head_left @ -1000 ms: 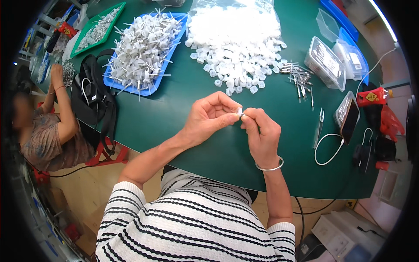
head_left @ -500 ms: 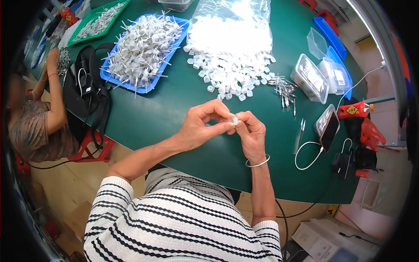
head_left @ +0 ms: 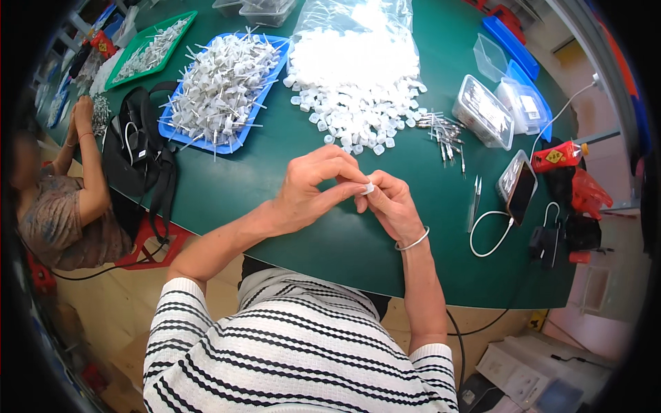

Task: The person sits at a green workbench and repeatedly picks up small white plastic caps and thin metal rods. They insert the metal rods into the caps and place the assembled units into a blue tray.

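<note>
My left hand (head_left: 310,186) and my right hand (head_left: 394,205) meet above the near part of the green table. Between the thumbs and forefingers of both is a small white plastic cap (head_left: 368,188), partly covered by the fingertips. Beyond my hands spreads a heap of similar white caps (head_left: 358,113), spilling from a clear plastic bag (head_left: 292,31). To the right of the heap lies a loose bunch of thin metal pins (head_left: 444,134). A blue tray (head_left: 281,65) at the left is piled with white caps that have metal pins sticking out.
Tweezers (head_left: 475,203) and a phone (head_left: 521,196) on a white cable lie to the right. Behind them stand clear plastic boxes (head_left: 484,113) and a red bottle (head_left: 555,157). At the left are a black bag (head_left: 141,148), a green tray (head_left: 165,58) and a seated person (head_left: 65,206).
The cap has turned between my fingertips, and my fingers have closed further over it. The whole view has shifted slightly.
</note>
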`<state>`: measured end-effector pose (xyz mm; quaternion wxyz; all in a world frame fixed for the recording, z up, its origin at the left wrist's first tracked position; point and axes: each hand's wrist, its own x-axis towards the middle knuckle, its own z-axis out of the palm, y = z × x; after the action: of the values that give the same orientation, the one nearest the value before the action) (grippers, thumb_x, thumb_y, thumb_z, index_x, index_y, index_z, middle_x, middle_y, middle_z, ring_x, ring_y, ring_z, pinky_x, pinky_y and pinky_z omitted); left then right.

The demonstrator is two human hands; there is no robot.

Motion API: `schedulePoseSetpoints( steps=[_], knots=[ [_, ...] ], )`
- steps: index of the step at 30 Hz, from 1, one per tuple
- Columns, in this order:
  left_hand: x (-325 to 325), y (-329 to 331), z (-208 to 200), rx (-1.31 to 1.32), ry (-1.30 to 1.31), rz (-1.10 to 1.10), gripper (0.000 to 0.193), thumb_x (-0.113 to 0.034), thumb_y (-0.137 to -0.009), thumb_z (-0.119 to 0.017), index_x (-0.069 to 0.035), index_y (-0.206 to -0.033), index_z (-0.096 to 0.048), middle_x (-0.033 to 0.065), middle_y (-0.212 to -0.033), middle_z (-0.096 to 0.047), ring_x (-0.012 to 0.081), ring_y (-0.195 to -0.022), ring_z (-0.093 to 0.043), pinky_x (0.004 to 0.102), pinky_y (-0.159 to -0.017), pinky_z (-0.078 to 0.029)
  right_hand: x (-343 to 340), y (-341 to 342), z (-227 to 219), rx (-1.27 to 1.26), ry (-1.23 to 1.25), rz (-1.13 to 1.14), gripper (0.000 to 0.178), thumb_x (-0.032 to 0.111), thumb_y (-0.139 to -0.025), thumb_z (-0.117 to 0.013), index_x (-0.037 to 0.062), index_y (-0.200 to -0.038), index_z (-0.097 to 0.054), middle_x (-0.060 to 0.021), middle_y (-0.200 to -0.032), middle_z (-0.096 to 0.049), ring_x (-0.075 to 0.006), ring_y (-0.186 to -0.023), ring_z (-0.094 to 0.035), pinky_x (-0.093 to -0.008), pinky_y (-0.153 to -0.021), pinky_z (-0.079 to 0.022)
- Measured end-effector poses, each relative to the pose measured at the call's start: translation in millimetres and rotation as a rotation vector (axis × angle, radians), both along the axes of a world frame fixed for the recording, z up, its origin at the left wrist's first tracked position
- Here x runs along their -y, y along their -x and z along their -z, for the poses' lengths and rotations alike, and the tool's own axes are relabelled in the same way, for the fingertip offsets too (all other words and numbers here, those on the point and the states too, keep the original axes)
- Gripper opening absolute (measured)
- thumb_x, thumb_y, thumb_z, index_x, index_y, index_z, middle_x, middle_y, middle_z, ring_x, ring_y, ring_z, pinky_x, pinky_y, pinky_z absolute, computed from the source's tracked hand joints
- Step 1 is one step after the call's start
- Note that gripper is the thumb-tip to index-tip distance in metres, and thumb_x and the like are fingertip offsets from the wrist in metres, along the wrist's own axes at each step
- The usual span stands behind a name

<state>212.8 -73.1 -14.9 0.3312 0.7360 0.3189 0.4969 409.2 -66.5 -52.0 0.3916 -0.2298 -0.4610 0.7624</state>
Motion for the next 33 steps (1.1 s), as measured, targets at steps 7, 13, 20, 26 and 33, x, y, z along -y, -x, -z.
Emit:
schedulePoseSetpoints(
  steps=[7, 13, 20, 26, 33],
  knots=[
    [-25, 5, -33, -0.302, -0.089, 0.239, 0.011, -0.006, -0.076, -0.071, -0.004, -0.084, -0.064, 0.0057, -0.081, -0.063, 0.0155, -0.072, -0.058, 0.0275, -0.062, -0.047, -1, -6, -1, 0.048, -0.002, -0.103, 0.020, 0.019, -0.094, -0.056, -0.0001, -0.094, -0.061, -0.0032, -0.074, -0.059, -0.0096, -0.070, -0.055, -0.0229, -0.067, -0.044],
    [-52, 2, -49, -0.342, 0.520, 0.559, 0.011, -0.011, -0.082, -0.068, -0.001, -0.084, -0.063, 0.0025, -0.075, -0.065, 0.0080, -0.068, -0.057, 0.0249, -0.063, -0.046, -3, -10, 1, 0.072, 0.005, -0.146, 0.021, 0.019, -0.094, -0.056, -0.0011, -0.090, -0.062, -0.0030, -0.074, -0.059, -0.0089, -0.069, -0.054, -0.0229, -0.067, -0.044],
    [-46, 11, -35, -0.230, 0.694, 0.692, 0.019, -0.018, -0.084, -0.067, 0.001, -0.081, -0.065, 0.0024, -0.072, -0.065, 0.0067, -0.068, -0.056, 0.0251, -0.061, -0.045, -1, -11, 4, 0.221, 0.008, -0.199, 0.015, 0.011, -0.088, -0.061, -0.0036, -0.091, -0.064, -0.0037, -0.077, -0.061, -0.0103, -0.071, -0.056, -0.0228, -0.063, -0.044],
    [-23, 46, -35, -0.193, 0.527, 0.454, 0.014, -0.015, -0.083, -0.067, -0.001, -0.079, -0.065, 0.0022, -0.073, -0.065, 0.0074, -0.067, -0.056, 0.0238, -0.061, -0.045, 8, 4, -25, 0.363, -0.132, -0.006, 0.015, 0.010, -0.090, -0.058, -0.0028, -0.094, -0.065, -0.0069, -0.084, -0.065, -0.0103, -0.075, -0.059, -0.0223, -0.067, -0.047],
    [-139, 193, -86, -0.440, -0.160, -0.622, 0.015, -0.018, -0.081, -0.065, -0.004, -0.080, -0.068, 0.0058, -0.075, -0.067, 0.0165, -0.072, -0.063, 0.0302, -0.067, -0.049, -10, -54, -19, 0.379, -0.091, 0.620, 0.013, 0.010, -0.092, -0.056, -0.0008, -0.097, -0.062, -0.0057, -0.081, -0.064, -0.0093, -0.069, -0.057, -0.0222, -0.063, -0.046]
  ],
)
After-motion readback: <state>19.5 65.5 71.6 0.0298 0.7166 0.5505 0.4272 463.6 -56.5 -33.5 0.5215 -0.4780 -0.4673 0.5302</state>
